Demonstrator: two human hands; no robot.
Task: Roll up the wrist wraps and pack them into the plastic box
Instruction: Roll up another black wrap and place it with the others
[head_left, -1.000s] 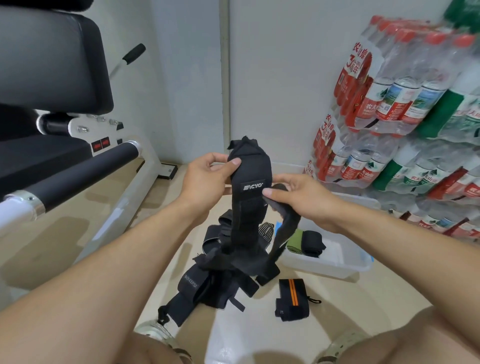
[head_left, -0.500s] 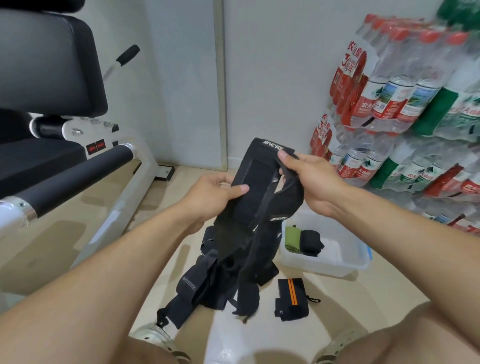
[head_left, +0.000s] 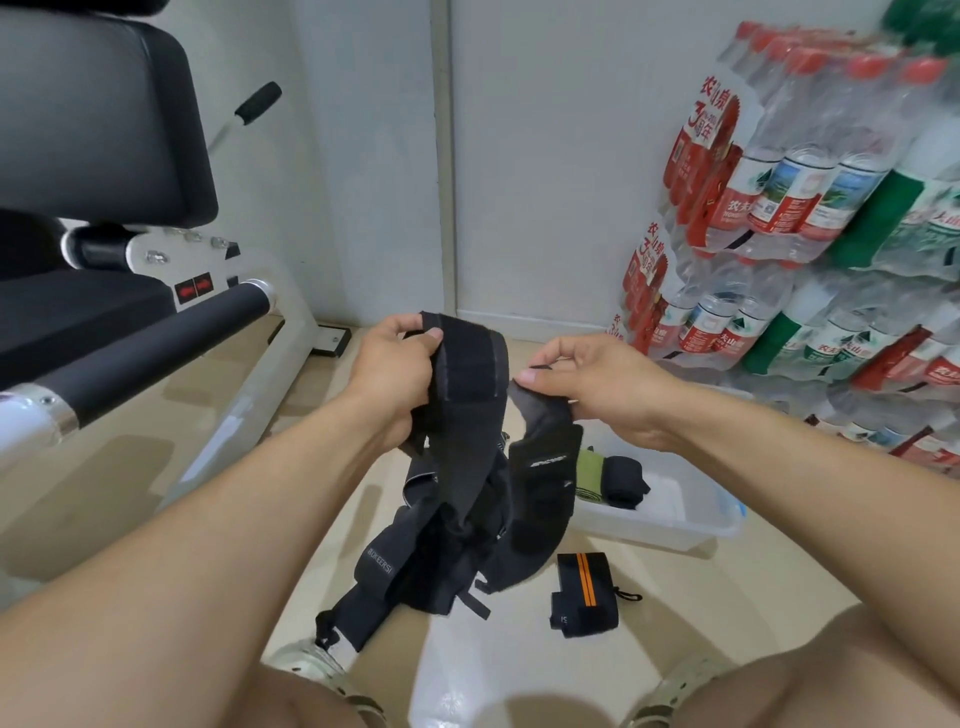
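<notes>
At the bottom edge of the frame the person's bare knees and the tops of two pale shoes (head_left: 311, 670) are cut off, so little of them shows. Just above, in the lower middle, a heap of black wraps (head_left: 415, 561) lies on the pale floor (head_left: 519, 665); the straps overlap so much that their number cannot be made out. To its right lies a rolled black wrap with orange stripes (head_left: 584, 592), apart from the heap.

In the middle of the frame both hands hold up a long black wrap (head_left: 467, 374). The left hand (head_left: 389, 364) has its fingers curled round the wrap's upper end, thumb pressed on the front. The right hand (head_left: 587, 379) pinches another part of the same strap between thumb and fingertips; the rest of the fingers are curled and partly hidden behind the hand. The wrap hangs down into the heap, and where it ends is hidden.

Right of centre, beyond the heap, sits the plastic box (head_left: 670, 530), its near-left part covered by the hanging wrap. Inside it lie a green roll (head_left: 589, 470) and a black roll (head_left: 626, 480), touching.

On the left stands a gym machine (head_left: 130, 332) with black pads, cut off by the frame. In the upper right, packs of water bottles (head_left: 779, 208) are stacked against the wall (head_left: 545, 156).
</notes>
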